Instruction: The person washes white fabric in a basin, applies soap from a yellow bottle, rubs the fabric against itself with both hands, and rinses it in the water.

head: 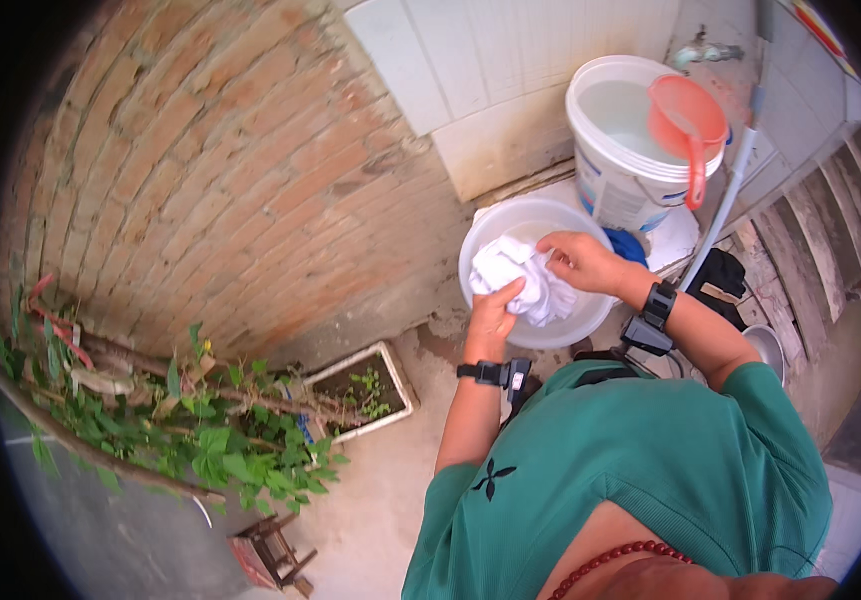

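A bunched white cloth [509, 268] is held over a translucent plastic basin [475, 225] that has cloudy water in it. My left hand [494, 315] grips the cloth's near edge, thumb on top. At the cloth's right side is my right hand [580, 259], its fingers curled with the thumb and forefinger near each other; whether they pinch the fabric cannot be made out. Behind the basin stands a white plastic bucket [603, 180] of water, with a red plastic dipper [689, 116] at its rim.
A blue cloth [625, 246] lies between basin and bucket. A grey pipe [723, 202] runs down at the right, near a wall tap [708, 52] and a metal bowl [766, 349]. To the left are a brick wall [250, 172], a rectangular planter [404, 375] and a small wooden stool [269, 555].
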